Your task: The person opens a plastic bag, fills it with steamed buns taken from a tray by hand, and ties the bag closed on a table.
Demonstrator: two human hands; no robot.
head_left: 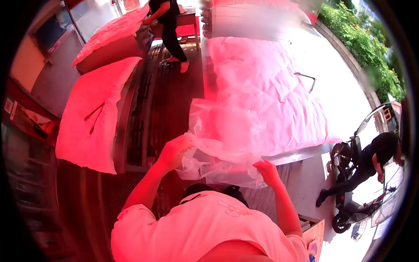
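Note:
A clear plastic bag [209, 163] hangs between my two hands in the head view, its near edge crumpled. My left hand [178, 150] is closed on the bag's left side, with the fingers bunched in the film. On the right, my right hand [265, 169] pinches the opposite side of the same bag. The bag's far part spreads over the near left corner of a quilt [266, 87], which lies wrinkled on a raised flat surface. Red light tints everything, and the exact fingertip contact is partly hidden by the film.
At left lies another folded quilt [89, 118], with a further padded pile [113, 35] behind it. A person in dark clothes [168, 26] stands at the back. To the right, another person [371, 161] is beside a scooter [345, 187]. Green bushes [362, 39] line the far right.

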